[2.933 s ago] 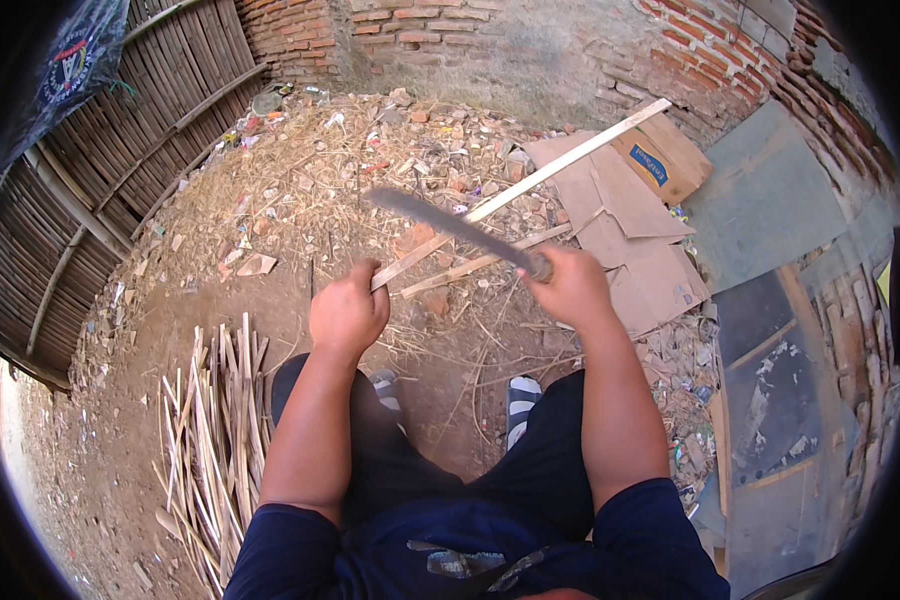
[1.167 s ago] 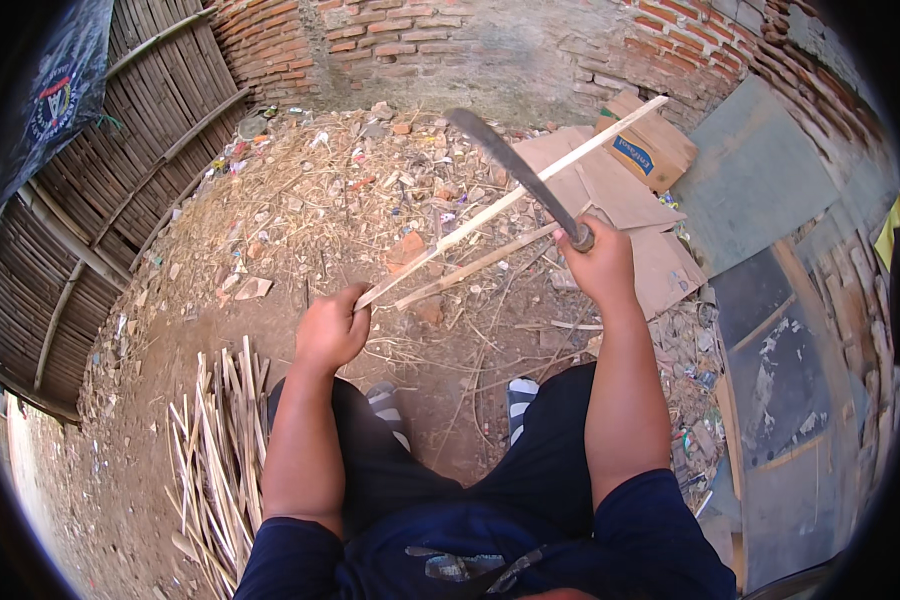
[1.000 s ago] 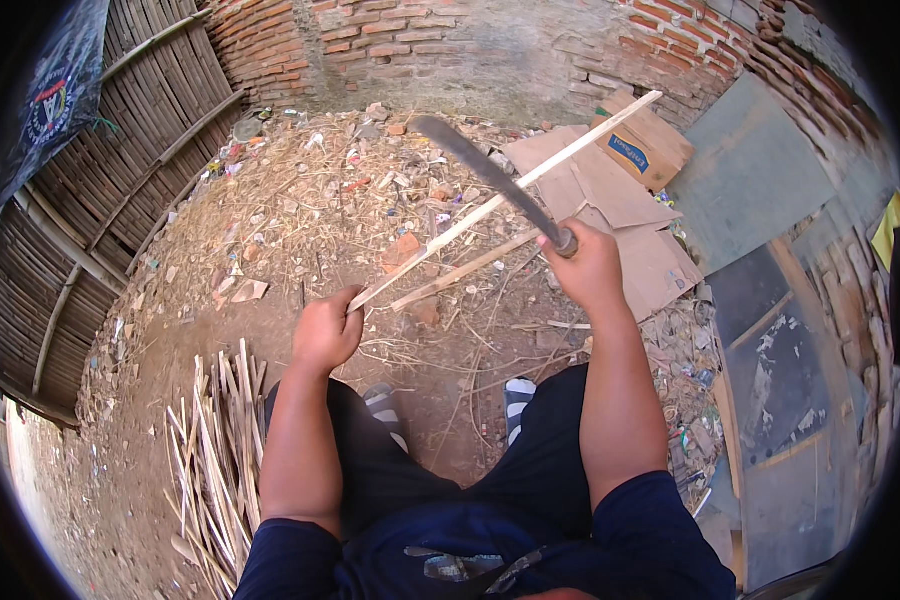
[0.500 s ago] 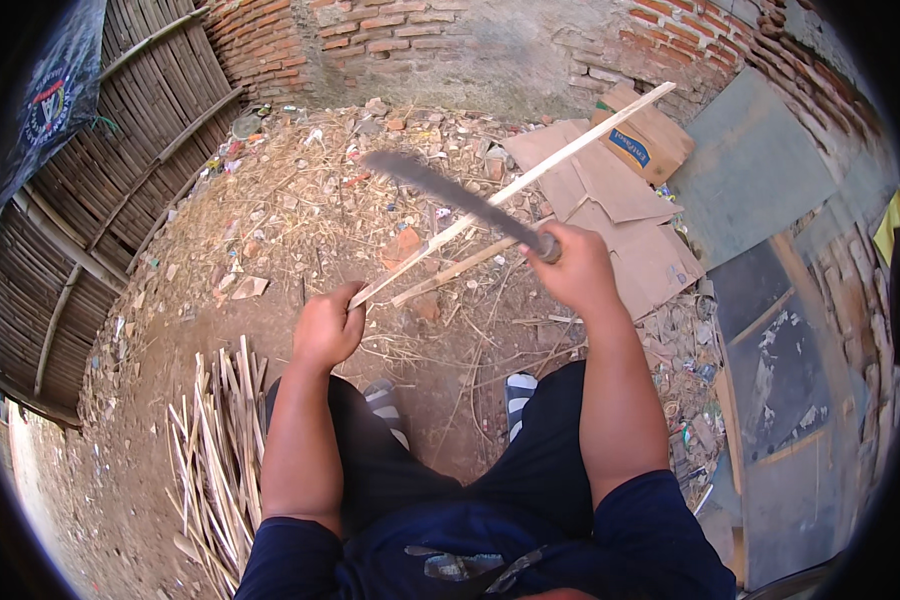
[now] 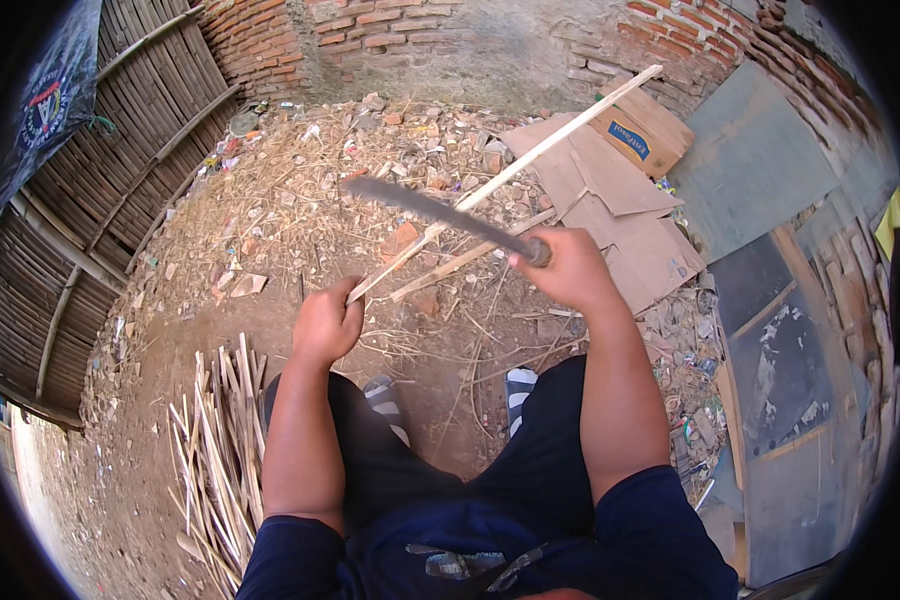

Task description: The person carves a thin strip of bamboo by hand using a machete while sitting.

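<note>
My left hand (image 5: pixel 328 322) is closed round the near end of a long pale wooden strip (image 5: pixel 530 157), which slants away to the far right. In my right hand (image 5: pixel 570 268) is the handle of a machete (image 5: pixel 435 209) with a dark, broad blade. The blade points to the far left and crosses over the strip; whether it touches the wood I cannot tell. Under them, a second, shorter stick (image 5: pixel 460 268) lies slanting on the ground.
A pile of split sticks (image 5: pixel 220 450) lies at my left. Flattened cardboard (image 5: pixel 610 215) and a cardboard box (image 5: pixel 642 130) are at the far right, beside grey panels (image 5: pixel 760 160). A woven bamboo wall (image 5: pixel 120 150) stands left, a brick wall (image 5: pixel 390 40) behind the rubble.
The machete has swung a little lower and toward me, its blade now lying flatter across the view. The strip's far end has shifted slightly left and up; my left hand keeps its grip.
</note>
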Tool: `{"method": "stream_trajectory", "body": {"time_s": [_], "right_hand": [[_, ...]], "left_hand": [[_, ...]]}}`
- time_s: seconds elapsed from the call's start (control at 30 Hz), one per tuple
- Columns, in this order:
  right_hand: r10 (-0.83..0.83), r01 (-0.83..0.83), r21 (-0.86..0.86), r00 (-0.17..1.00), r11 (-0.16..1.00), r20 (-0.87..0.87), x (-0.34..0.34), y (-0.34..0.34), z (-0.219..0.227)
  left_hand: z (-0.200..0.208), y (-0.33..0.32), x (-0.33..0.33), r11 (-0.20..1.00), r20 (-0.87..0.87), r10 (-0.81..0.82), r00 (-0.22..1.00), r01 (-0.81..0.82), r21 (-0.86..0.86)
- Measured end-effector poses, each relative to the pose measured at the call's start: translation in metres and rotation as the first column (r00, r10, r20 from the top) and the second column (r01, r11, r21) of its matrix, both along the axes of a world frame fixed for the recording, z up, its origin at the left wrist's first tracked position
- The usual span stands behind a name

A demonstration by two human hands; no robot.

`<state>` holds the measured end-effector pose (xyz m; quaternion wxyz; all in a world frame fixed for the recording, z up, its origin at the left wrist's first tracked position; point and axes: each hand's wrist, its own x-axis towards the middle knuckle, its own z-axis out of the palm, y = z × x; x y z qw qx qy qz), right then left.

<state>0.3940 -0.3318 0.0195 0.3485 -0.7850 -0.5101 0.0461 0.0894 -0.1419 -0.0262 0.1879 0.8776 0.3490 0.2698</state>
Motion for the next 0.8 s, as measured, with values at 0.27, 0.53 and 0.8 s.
{"method": "stream_trajectory", "body": {"time_s": [0.27, 0.53, 0.8], "right_hand": [[-0.077, 0.099, 0.096, 0.974, 0.99, -0.212, 0.033, -0.006, -0.007], [0.079, -0.079, -0.164, 0.997, 0.983, -0.006, -0.009, 0.005, 0.0], [-0.02, 0.017, -0.044, 0.997, 0.999, -0.078, 0.01, -0.002, -0.004]], "left_hand": [[0.001, 0.007, -0.007, 0.999, -0.06, 0.041, 0.997, -0.041, 0.005], [0.001, -0.001, 0.002, 0.993, -0.084, 0.086, 0.993, -0.079, 0.088], [0.008, -0.002, 0.0, 0.983, -0.048, 0.162, 0.986, -0.157, 0.1]]}}
